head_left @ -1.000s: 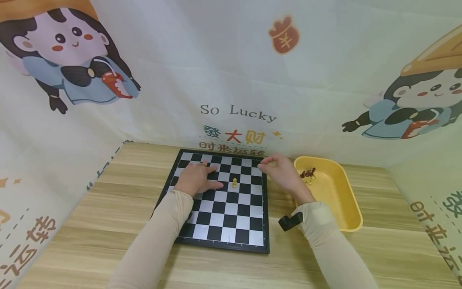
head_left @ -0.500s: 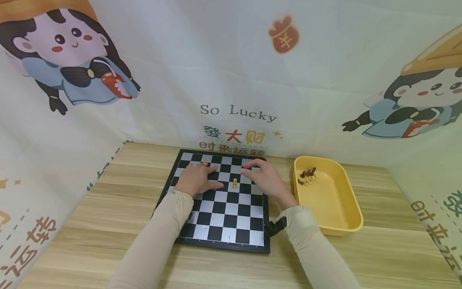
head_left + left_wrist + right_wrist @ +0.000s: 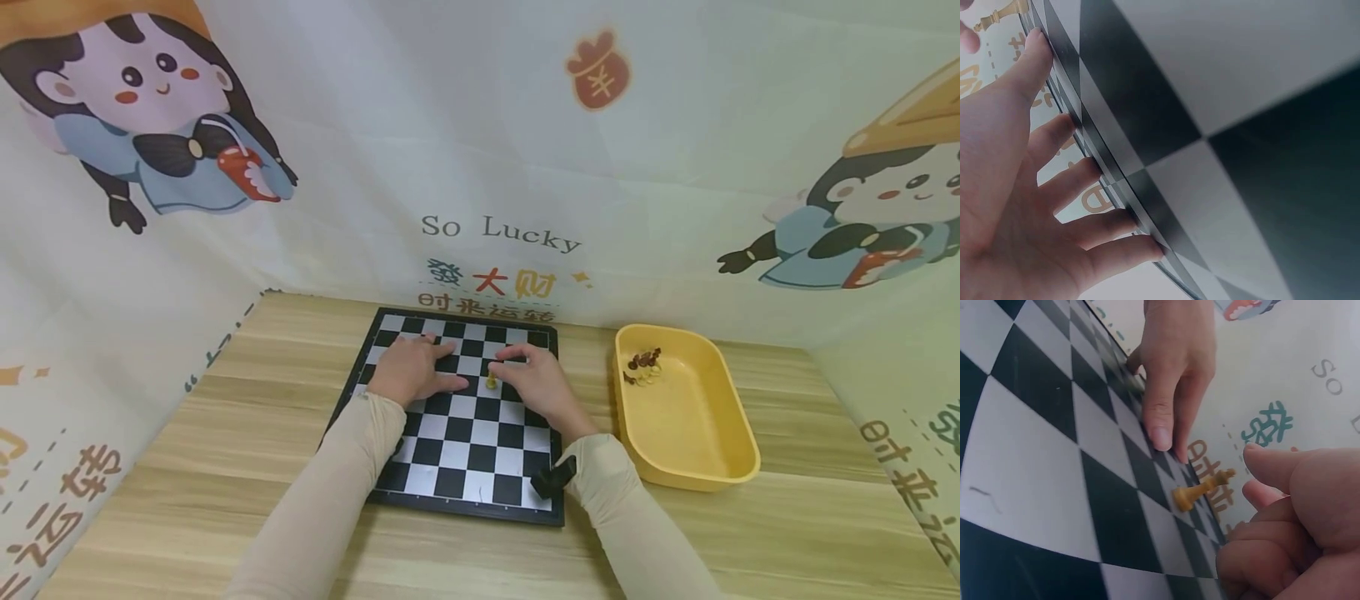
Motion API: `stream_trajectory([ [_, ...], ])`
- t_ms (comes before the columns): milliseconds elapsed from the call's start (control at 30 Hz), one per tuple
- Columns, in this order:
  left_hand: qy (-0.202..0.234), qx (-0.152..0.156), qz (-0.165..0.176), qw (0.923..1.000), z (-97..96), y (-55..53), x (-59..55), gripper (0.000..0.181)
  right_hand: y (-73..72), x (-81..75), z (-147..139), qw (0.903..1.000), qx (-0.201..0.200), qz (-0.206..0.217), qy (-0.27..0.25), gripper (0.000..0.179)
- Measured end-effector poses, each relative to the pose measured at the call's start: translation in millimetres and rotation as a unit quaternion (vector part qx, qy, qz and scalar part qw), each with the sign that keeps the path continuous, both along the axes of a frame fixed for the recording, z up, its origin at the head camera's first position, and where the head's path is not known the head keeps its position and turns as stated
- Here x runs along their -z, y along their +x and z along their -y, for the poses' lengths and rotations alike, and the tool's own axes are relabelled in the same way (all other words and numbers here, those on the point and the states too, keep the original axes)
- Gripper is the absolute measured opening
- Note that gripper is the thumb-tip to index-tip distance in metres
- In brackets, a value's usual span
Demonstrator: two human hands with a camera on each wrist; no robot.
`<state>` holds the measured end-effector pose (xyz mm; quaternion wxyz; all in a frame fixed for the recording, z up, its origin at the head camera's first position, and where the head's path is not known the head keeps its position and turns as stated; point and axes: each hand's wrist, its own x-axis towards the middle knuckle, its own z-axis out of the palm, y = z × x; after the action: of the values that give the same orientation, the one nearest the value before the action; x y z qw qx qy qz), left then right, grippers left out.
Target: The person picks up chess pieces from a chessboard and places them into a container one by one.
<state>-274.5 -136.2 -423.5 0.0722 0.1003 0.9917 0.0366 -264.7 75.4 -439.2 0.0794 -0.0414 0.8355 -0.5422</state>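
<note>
A yellow chess king (image 3: pixel 491 381) stands upright on the black-and-white chessboard (image 3: pixel 465 467). My right hand (image 3: pixel 537 382) is beside its top, thumb and index finger parted. The right wrist view shows a small gap between the king (image 3: pixel 1200 489) and the fingertips, with the other fingers curled under. My left hand (image 3: pixel 410 371) rests on the board to the left of the king, fingers spread and fingertips touching the squares. From the left wrist view, the left hand (image 3: pixel 1041 181) presses lightly along the board, with the king (image 3: pixel 1000 15) at the top left corner.
To the right of the board sits a yellow plastic tray (image 3: pixel 690 417). Several dark red and yellow chess pieces (image 3: pixel 643 365) lie at its far left end. A printed white cloth (image 3: pixel 487 150) hangs behind the wooden table (image 3: pixel 247 400).
My right hand has moved left from the board's far right edge to the king. The left hand stays in place on the board, and the head view has shifted slightly.
</note>
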Motion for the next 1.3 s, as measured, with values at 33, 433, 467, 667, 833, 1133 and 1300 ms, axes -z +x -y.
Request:
stream_trajectory([
  [33, 0.000, 0.001, -0.001, 1.0000, -0.2, -0.3, -0.1, 0.080, -0.1, 1.4, 0.3, 1.0000, 0.001, 0.001, 0.000, 0.034],
  [433, -0.001, -0.001, -0.001, 1.0000, 0.7, -1.0, 0.0, 0.081, -2.2, 14.0, 1.6, 0.9994, -0.010, 0.020, 0.025, 0.028],
  [467, -0.001, -0.001, -0.001, 1.0000, 0.7, -1.0, -0.2, 0.081, -2.3, 14.5, 2.0, 0.9993, -0.011, 0.017, 0.033, 0.026],
  [667, -0.002, 0.001, 0.003, 1.0000, 0.2, -0.4, -1.0, 0.081, -2.0, 17.1, 4.8, 0.9985, -0.008, 0.001, 0.053, 0.018],
  [833, -0.003, 0.004, 0.000, 1.0000, -0.7, -0.3, -1.6, 0.080, -0.4, 16.7, 5.5, 0.9979, 0.002, -0.009, 0.064, 0.016],
  [1133, -0.004, 0.003, 0.002, 1.0000, -1.6, -1.1, -1.2, 0.080, 1.5, 16.3, 6.7, 0.9975, 0.014, -0.020, 0.067, 0.015],
  [1300, -0.002, -0.001, 0.007, 1.0000, -0.6, -0.2, -1.5, 0.081, 1.9, 17.5, 6.8, 0.9991, 0.009, -0.016, 0.037, 0.015],
])
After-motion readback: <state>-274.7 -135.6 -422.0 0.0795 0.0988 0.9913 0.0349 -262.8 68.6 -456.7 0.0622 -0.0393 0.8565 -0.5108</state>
